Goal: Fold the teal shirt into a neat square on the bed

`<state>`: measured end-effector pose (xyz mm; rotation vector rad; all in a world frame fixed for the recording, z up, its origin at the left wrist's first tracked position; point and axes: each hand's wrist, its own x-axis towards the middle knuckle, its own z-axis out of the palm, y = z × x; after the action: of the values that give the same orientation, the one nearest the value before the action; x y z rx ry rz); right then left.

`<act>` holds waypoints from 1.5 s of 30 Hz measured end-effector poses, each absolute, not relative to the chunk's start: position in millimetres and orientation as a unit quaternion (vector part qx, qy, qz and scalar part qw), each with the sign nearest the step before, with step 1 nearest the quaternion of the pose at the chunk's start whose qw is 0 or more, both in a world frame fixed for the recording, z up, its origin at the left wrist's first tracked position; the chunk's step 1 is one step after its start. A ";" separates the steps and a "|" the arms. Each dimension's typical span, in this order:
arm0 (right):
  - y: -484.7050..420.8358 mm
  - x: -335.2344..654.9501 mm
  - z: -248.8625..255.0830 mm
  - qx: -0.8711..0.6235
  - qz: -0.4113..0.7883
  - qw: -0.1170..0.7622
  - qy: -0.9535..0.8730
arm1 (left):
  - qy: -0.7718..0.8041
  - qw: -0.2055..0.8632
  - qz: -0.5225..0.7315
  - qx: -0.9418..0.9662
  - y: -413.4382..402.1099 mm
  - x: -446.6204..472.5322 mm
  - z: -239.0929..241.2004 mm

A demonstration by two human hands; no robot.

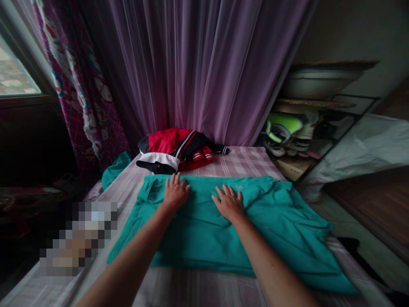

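Note:
A teal garment (223, 238) lies spread flat across the bed, its right side rumpled and hanging toward the bed's edge. My left hand (175, 192) rests palm down on its upper left part, fingers stretched out. My right hand (228, 203) lies flat on the cloth a little to the right, fingers also spread. Neither hand grips anything.
A red, black and white jacket (174, 149) is heaped at the far end of the checked pink bedsheet (246, 164). Another teal cloth (115, 169) hangs at the far left edge. Purple curtains (204, 68) hang behind. A rack with shoes (287, 136) stands at right.

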<state>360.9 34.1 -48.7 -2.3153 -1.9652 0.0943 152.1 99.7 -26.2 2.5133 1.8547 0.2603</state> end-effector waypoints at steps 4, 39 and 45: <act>33.7 360.2 -49.6 -0.757 0.030 0.045 -0.651 | 0.518 0.041 0.110 0.847 78.1 210.0 -38.0; 76.3 390.3 -29.1 -0.711 0.099 0.008 -0.696 | 0.642 -0.038 0.023 0.765 127.3 88.4 -40.3; 62.7 509.9 -48.7 -0.847 0.025 -0.030 -0.530 | 0.641 -0.051 0.019 0.765 127.3 90.3 -44.2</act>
<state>509.9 62.7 -48.7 -2.7141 -1.6978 0.0800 90.3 127.3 -44.2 2.4862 2.0824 0.0610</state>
